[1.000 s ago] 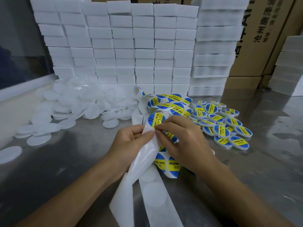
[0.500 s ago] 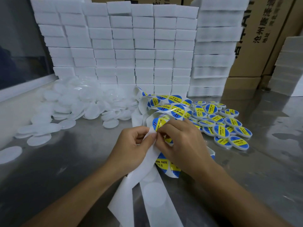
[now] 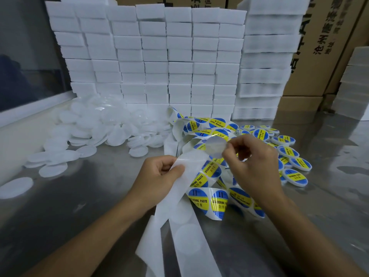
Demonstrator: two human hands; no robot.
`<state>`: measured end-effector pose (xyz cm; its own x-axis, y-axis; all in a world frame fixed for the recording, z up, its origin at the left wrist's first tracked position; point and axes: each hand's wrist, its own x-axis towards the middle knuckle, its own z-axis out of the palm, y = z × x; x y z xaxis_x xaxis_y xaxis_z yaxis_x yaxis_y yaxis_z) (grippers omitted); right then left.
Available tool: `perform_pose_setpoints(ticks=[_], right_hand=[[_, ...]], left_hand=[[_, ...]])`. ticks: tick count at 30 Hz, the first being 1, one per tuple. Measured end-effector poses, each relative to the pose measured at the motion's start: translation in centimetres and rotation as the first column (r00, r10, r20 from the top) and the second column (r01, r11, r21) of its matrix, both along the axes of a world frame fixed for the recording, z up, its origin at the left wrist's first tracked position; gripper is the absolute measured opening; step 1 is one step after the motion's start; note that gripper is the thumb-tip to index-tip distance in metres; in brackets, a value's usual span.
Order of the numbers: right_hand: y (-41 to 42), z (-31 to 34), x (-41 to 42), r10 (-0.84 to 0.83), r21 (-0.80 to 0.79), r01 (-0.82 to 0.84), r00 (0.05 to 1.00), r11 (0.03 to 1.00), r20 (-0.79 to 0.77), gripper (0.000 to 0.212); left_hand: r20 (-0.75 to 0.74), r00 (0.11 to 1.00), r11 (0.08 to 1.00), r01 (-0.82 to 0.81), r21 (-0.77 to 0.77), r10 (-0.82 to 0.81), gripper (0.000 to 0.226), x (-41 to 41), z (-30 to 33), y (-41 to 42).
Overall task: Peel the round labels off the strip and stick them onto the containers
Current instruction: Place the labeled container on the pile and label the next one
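- The label (image 3: 215, 147) is round, and only its pale, shiny back shows here. It is free of the strip (image 3: 180, 188) and hangs in the air just above it.
- The right hand (image 3: 253, 162) pinches the label at its right edge; the fingers (image 3: 229, 151) are clamped on the rim only.
- The left hand (image 3: 157, 176) grips the strip, thumb on top, fingers curled under. The white, used part of the strip runs down from this hand toward the camera.
- Beyond the strip, more labels (image 3: 207, 198) remain on the backing: blue and yellow, with "SOLDERING PASTE" printed.
- I judge the label very light, thin and floppy, with one sticky side. It can curl or stick to itself, so holding only the edge seems right.
- Right of the strip lie containers (image 3: 291, 154) that already carry labels. Left of it, a heap of plain white ones (image 3: 103, 124) waits on the metal surface (image 3: 60, 206).
- Behind the strip, white blocks (image 3: 159, 56) stand in stacks.
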<state>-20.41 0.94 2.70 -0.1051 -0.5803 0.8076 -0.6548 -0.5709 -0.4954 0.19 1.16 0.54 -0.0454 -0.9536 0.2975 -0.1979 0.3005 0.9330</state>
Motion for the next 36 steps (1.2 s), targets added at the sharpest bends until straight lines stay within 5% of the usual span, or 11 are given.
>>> perform_pose_setpoints(ticks=[3,6,7,12,16,29,36], right_hand=[[-0.2,0.0,-0.5,-0.014,0.006,0.013,0.997,1.0,0.071,0.008],[-0.1,0.0,-0.2,0.011,-0.011,-0.01,0.997,1.0,0.073,0.007],[0.0,0.0,0.0,0.024,-0.014,-0.024,0.997,1.0,0.069,0.007],[0.4,0.1,0.6,0.051,-0.054,-0.048,0.996,0.997,0.07,0.008],[0.5,0.2,0.6,0.071,-0.079,-0.067,0.996,0.995,0.055,0.01],[0.5,-0.1,1.0,0.1,-0.119,-0.094,0.994,0.988,0.047,0.013],[0.4,-0.2,0.9,0.066,-0.112,-0.062,0.997,0.992,0.03,0.014]], left_hand=[[-0.019,0.982,0.981,-0.186,-0.054,0.186,0.034,1.0,-0.1,-0.7],[0.282,0.844,0.877,-0.374,-0.302,0.457,0.021,3.2,-0.4,-1.8],[0.409,0.778,0.872,-0.359,-0.334,0.477,0.012,4.0,-0.5,-2.1],[0.834,0.46,0.929,-0.337,-0.152,0.303,0.057,6.7,-1.6,-3.6],[0.881,0.422,0.929,-0.367,-0.051,0.215,0.065,7.0,-2.2,-4.2],[0.922,0.327,0.926,-0.37,-0.077,0.207,0.068,7.5,-3.0,-5.5],[0.845,0.358,0.881,-0.408,-0.241,0.397,0.033,7.3,-2.5,-5.1]])
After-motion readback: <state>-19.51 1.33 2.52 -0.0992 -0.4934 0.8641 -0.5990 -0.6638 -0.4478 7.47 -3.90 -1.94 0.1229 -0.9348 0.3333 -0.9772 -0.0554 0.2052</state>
